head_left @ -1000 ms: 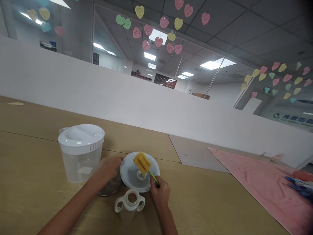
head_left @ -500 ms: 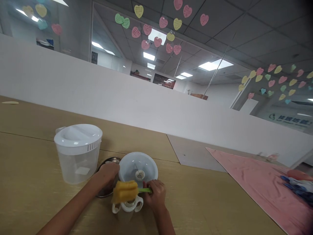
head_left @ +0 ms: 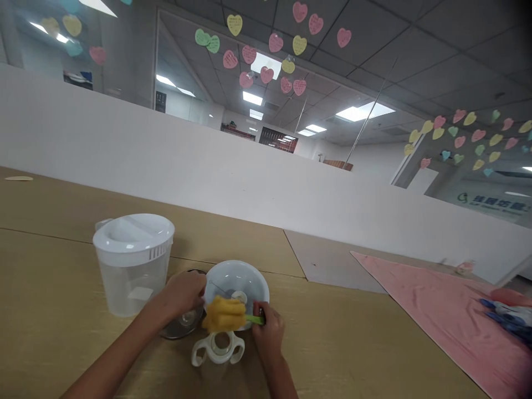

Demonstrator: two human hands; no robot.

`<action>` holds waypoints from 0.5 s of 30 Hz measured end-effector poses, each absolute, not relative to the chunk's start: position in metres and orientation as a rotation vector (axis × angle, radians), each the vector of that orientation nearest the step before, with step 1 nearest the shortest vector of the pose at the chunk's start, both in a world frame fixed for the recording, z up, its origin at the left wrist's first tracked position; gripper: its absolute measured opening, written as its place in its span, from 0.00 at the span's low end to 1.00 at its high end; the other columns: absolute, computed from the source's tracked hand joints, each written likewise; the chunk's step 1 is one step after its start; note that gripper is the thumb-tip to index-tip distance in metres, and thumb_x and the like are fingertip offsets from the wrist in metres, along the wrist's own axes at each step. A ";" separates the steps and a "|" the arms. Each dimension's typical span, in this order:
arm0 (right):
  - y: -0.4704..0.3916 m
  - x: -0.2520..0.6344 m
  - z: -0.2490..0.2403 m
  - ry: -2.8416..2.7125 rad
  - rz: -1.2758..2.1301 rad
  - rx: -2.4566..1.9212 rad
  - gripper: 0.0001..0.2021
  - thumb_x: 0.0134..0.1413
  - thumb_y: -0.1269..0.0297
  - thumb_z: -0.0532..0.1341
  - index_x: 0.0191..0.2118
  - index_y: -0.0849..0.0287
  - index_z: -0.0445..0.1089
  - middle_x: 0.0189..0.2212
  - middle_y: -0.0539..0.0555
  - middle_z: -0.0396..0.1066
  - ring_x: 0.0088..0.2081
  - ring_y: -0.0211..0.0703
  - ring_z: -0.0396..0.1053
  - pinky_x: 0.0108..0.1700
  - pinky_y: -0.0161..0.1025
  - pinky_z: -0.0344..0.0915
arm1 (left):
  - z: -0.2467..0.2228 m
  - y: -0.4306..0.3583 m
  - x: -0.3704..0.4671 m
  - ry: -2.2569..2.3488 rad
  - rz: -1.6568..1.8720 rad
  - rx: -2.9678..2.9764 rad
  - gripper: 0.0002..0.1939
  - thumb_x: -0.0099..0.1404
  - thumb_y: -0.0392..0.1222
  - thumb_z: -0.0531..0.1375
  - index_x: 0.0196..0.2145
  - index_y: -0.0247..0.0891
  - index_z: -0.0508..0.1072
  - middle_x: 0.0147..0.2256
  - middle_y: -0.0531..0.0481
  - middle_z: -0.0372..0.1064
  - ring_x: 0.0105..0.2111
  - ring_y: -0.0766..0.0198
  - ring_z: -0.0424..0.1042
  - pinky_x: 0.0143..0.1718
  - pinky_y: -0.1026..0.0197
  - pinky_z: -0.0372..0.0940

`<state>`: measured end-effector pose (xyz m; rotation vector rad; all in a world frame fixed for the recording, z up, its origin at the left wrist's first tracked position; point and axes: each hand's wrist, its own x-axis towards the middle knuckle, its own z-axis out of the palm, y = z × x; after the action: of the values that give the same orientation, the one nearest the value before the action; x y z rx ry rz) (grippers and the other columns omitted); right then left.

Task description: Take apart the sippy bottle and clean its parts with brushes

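My right hand [head_left: 269,331] is closed around the green handle [head_left: 255,320] of a sponge brush, whose yellow sponge head [head_left: 225,313] points left. Something small and red shows by its fingers. My left hand [head_left: 188,292] is closed at the left rim of a white bowl [head_left: 258,282]; what its fingers hold, if anything, I cannot make out. A thin wire-like line and a small white ring [head_left: 239,297] show inside the bowl. Below the sponge stands a white two-handled ring piece [head_left: 219,354]. A shiny metal dish [head_left: 178,331] lies partly hidden under my left hand.
A clear plastic pitcher [head_left: 135,277] with a white lid stands to the left. On the right, a pink cloth [head_left: 436,305] covers part of the table, with a blue and white item [head_left: 507,316] on it. A low white partition [head_left: 249,177] runs behind the table.
The sponge brush has moved up and slightly right, from over the two-handled piece to the bowl's front edge. My left hand has shifted slightly. The wire-like line in the bowl lies further left.
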<state>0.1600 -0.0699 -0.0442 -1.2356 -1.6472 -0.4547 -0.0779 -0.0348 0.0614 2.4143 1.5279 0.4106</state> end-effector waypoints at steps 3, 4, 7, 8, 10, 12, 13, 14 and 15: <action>-0.070 0.162 -0.047 -1.505 -0.218 -1.276 0.11 0.55 0.65 0.51 0.26 0.60 0.67 0.17 0.48 0.67 0.18 0.35 0.63 0.22 0.31 0.55 | 0.072 -0.036 -0.072 1.512 0.534 2.457 0.14 0.57 0.39 0.56 0.42 0.41 0.73 0.41 0.45 0.73 0.40 0.54 0.72 0.39 0.59 0.62; -0.070 0.162 -0.049 -1.468 -0.131 -1.272 0.10 0.54 0.65 0.51 0.28 0.60 0.67 0.18 0.48 0.68 0.19 0.36 0.63 0.22 0.31 0.57 | 0.074 -0.036 -0.070 1.479 0.604 2.462 0.16 0.59 0.40 0.56 0.45 0.42 0.72 0.45 0.46 0.71 0.43 0.55 0.71 0.41 0.59 0.62; -0.069 0.165 -0.054 -1.353 0.029 -1.268 0.09 0.51 0.66 0.51 0.28 0.61 0.68 0.19 0.49 0.67 0.21 0.38 0.63 0.22 0.31 0.57 | 0.075 -0.033 -0.066 1.397 0.659 2.473 0.15 0.60 0.40 0.55 0.44 0.43 0.73 0.47 0.47 0.70 0.45 0.56 0.70 0.44 0.59 0.61; -0.068 0.166 -0.056 -1.305 0.039 -1.275 0.10 0.51 0.66 0.51 0.27 0.61 0.67 0.18 0.49 0.67 0.21 0.38 0.62 0.22 0.32 0.57 | 0.074 -0.032 -0.066 1.380 0.629 2.462 0.13 0.61 0.40 0.54 0.41 0.42 0.75 0.43 0.48 0.72 0.42 0.56 0.71 0.42 0.59 0.61; -0.066 0.167 -0.059 -1.204 0.039 -1.295 0.10 0.51 0.65 0.51 0.23 0.60 0.65 0.16 0.49 0.64 0.19 0.38 0.60 0.20 0.32 0.54 | 0.072 -0.032 -0.067 1.326 0.565 2.427 0.12 0.61 0.42 0.54 0.37 0.43 0.77 0.36 0.49 0.75 0.36 0.57 0.73 0.38 0.61 0.62; -0.064 0.168 -0.061 -1.127 0.069 -1.308 0.11 0.51 0.63 0.53 0.20 0.58 0.62 0.15 0.48 0.60 0.18 0.38 0.57 0.18 0.33 0.53 | 0.070 -0.033 -0.069 1.255 0.548 2.411 0.12 0.61 0.44 0.54 0.35 0.44 0.78 0.34 0.49 0.75 0.35 0.58 0.73 0.36 0.62 0.61; -0.063 0.168 -0.062 -1.100 0.097 -1.310 0.12 0.52 0.62 0.53 0.20 0.58 0.62 0.15 0.48 0.59 0.18 0.38 0.57 0.18 0.33 0.53 | 0.070 -0.034 -0.069 1.233 0.556 2.417 0.12 0.61 0.45 0.55 0.35 0.44 0.78 0.35 0.49 0.75 0.36 0.58 0.73 0.37 0.62 0.61; -0.063 0.169 -0.062 -1.079 0.131 -1.310 0.12 0.52 0.61 0.54 0.21 0.57 0.61 0.15 0.47 0.59 0.19 0.38 0.57 0.18 0.33 0.54 | 0.070 -0.035 -0.069 1.229 0.566 2.429 0.12 0.61 0.44 0.55 0.35 0.43 0.78 0.36 0.48 0.75 0.37 0.57 0.73 0.38 0.62 0.61; -0.062 0.170 -0.063 -1.061 0.161 -1.308 0.13 0.53 0.60 0.54 0.21 0.57 0.62 0.16 0.48 0.59 0.19 0.38 0.57 0.19 0.33 0.54 | 0.070 -0.036 -0.069 1.244 0.583 2.435 0.11 0.60 0.44 0.55 0.34 0.43 0.78 0.36 0.48 0.75 0.37 0.57 0.73 0.38 0.63 0.60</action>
<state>0.1697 -0.0622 -0.0627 -1.3078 -1.0612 0.1608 -0.0687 -0.0362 0.0704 2.4346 1.2435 0.5834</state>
